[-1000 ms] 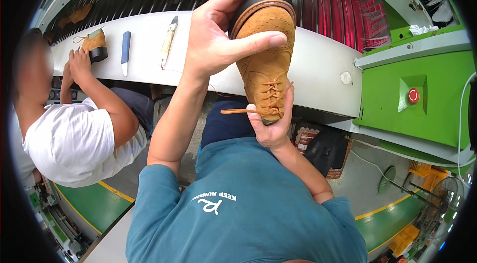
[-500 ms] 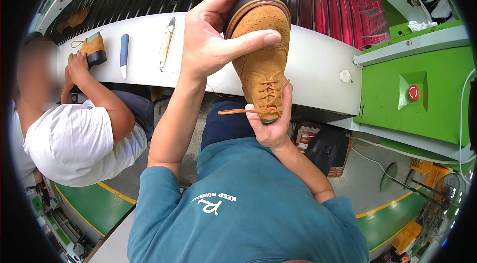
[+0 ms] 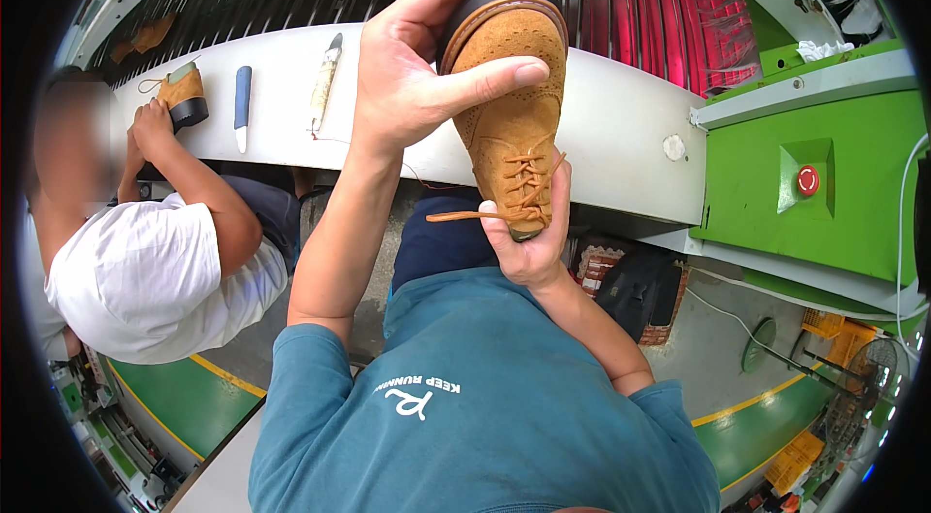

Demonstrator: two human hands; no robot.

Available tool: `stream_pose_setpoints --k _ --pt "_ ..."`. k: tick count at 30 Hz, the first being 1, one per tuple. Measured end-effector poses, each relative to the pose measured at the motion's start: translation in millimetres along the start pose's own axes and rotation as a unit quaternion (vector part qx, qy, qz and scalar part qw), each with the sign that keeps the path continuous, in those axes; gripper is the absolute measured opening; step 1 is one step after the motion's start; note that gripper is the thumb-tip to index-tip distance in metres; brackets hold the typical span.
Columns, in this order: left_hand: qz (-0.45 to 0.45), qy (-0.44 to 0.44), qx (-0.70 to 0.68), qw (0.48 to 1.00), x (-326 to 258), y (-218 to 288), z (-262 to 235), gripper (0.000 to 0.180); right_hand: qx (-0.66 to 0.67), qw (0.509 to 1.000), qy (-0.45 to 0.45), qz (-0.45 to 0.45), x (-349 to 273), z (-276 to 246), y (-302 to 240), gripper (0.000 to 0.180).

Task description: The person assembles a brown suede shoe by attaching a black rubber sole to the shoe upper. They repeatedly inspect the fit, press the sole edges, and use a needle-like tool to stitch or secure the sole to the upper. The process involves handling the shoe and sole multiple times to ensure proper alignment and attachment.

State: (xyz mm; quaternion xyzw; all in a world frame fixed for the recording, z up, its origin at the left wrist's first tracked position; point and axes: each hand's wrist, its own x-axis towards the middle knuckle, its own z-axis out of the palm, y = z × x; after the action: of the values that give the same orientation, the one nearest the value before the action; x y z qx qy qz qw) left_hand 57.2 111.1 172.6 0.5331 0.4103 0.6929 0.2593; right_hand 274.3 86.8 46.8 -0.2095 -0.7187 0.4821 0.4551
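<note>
A tan suede shoe [image 3: 514,106] with a black sole, punched holes over its toe and brown laces is raised above the white bench, its toe pointing away from me. My left hand [image 3: 412,72] grips the toe end, thumb lying across the upper and fingers behind the sole. At the heel end, my right hand [image 3: 536,241] is closed around the ankle opening. One loose lace end [image 3: 464,217] sticks out to the left near my right thumb. The underside of the shoe is turned out of sight.
On the white bench [image 3: 621,125] lie a blue-handled tool [image 3: 242,109] and a tool with a wrapped handle [image 3: 326,86]. At left a person in white [image 3: 165,271] handles another tan shoe [image 3: 181,96]. Metal rollers run behind; a green machine [image 3: 834,212] with a red button stands right.
</note>
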Motion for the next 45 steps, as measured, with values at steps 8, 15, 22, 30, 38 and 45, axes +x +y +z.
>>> stream_pose_setpoints --k 8,15,22,30,38,45 --pt "0.004 0.001 0.002 1.0 -0.1 -1.3 -0.7 0.064 0.001 1.0 -0.007 0.001 1.3 -1.8 0.3 0.086" --pt "0.01 0.0 0.006 1.0 0.4 -0.7 -0.4 0.065 0.006 1.0 -0.007 0.008 0.7 -1.3 0.2 0.085" --pt "0.009 0.001 0.01 1.0 0.6 0.5 -0.8 0.064 -0.008 1.0 -0.001 0.012 1.5 -1.1 -1.5 0.085" --pt "-0.002 0.005 0.009 1.0 -0.1 2.2 -0.1 0.063 -0.033 0.999 -0.001 0.001 3.7 -2.7 -3.0 0.086" --pt "-0.018 0.01 0.015 1.0 -0.8 6.7 2.8 0.063 -0.035 0.999 -0.007 0.007 4.9 -4.2 -7.0 0.08" --pt "-0.024 0.001 -0.004 1.0 18.8 16.6 5.2 0.061 -0.019 1.0 0.009 0.014 20.0 -8.0 -11.4 0.093"
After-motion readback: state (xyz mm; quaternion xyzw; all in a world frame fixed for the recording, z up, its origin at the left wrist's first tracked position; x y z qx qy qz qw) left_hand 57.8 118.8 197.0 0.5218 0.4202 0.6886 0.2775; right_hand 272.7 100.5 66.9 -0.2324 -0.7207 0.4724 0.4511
